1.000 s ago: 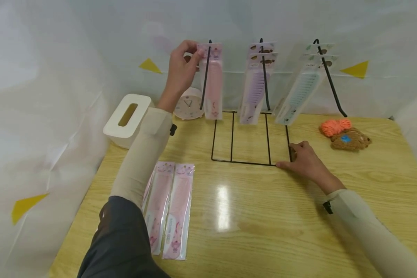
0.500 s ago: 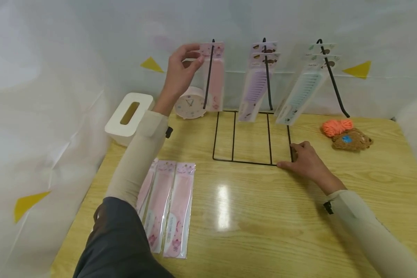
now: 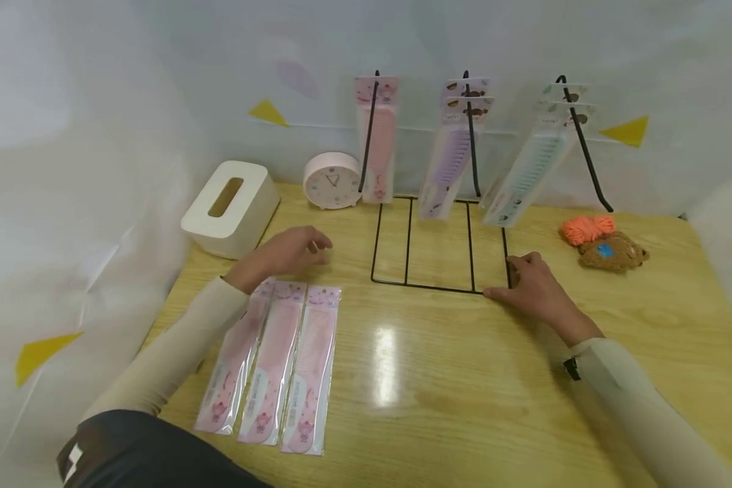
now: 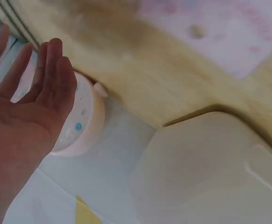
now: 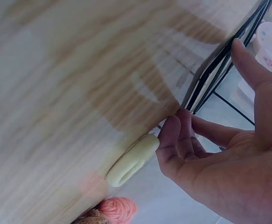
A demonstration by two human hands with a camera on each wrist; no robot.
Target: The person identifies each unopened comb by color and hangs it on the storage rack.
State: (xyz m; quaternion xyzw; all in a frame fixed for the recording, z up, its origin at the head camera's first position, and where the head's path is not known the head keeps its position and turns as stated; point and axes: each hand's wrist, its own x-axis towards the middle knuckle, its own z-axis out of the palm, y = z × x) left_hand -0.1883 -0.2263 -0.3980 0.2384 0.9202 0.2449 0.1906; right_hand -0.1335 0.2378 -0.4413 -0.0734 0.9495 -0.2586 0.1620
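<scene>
Pink combs lie just beside the left hand, whose fingers hang loose; the right hand holds the black rack.

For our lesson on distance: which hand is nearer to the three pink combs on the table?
Left. The left hand is close by the top ends of the pink combs; the right hand is well to their right, at a corner of the black wire rack.

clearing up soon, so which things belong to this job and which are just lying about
Likely the job: flat pink combs, hanging combs, black wire rack

Likely just lying about: slotted white box, pink clock, orange yarn, brown fuzzy item
</scene>
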